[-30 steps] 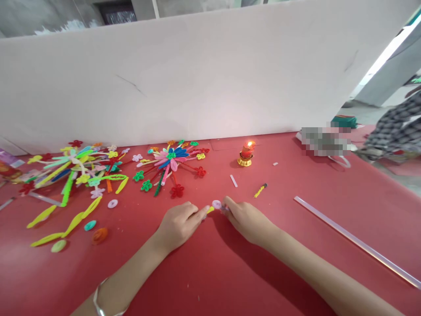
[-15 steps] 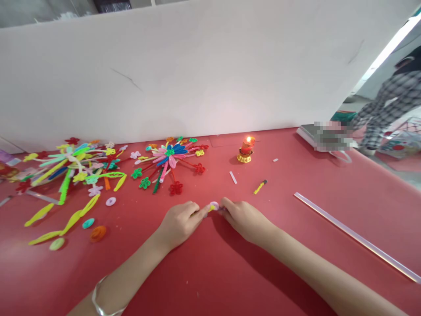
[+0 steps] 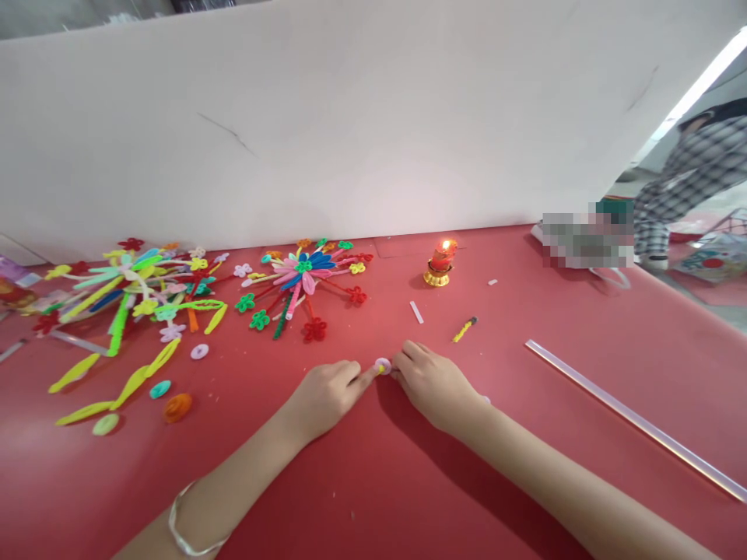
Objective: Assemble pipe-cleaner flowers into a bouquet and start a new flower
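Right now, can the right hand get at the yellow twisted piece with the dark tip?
Probably yes: the yellow twisted piece lies just beyond the right hand with nothing visible between, though its fingers are at the lilac coil.

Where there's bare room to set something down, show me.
Bare red table shows between right forearm and clear rod, and beyond that rod toward the table's right edge. Crowded: the left, with fuzzy flowers, yellow strips and coiled discs. A lilac coil sits between left hand and right hand.

Lilac disc [image 3: 383, 362] is looking matt, flower cluster [image 3: 304, 267] fuzzy, tabletop [image 3: 373, 467] smooth; plastic-like stick [image 3: 636, 421] is gleaming; metallic bangle [image 3: 184, 546] is shining.
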The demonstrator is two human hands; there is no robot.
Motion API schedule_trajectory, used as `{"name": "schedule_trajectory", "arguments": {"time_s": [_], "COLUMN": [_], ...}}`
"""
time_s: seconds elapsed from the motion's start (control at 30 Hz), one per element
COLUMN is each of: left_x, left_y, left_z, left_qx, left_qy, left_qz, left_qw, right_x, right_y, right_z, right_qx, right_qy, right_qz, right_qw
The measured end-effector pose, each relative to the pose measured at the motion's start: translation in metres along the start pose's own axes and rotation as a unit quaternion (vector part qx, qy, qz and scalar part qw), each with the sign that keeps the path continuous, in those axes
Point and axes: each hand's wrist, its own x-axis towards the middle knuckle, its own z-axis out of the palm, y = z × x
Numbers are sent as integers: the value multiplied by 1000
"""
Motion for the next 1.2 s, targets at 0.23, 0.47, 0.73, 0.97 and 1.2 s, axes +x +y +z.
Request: {"name": "schedule_trajectory", "arguments": {"time_s": [0.23, 0.47, 0.73, 0.97, 1.2], "left_x": [0, -3, 3, 5, 7], "left_y": [0, -3, 0, 1, 0], "left_z": [-3, 0, -5, -5, -4], "left_qx": [51, 42, 60, 47, 54], "left_qy": [18, 24, 32, 25, 9], "left_qz": [38, 46, 54, 54, 59], "left_qw": [998, 998, 996, 997, 997], "right_x": [1, 0, 1, 1, 1], "right_y": [1, 2, 4, 2, 1], "right_z": [-7, -9, -6, -7, -10], "right_qx": [89, 114, 117, 122, 113], "right_qy": [-21, -20, -27, -30, -25], "right_qz": [44, 18, 27, 42, 58], "right_qw": [995, 993, 992, 991, 992]}}
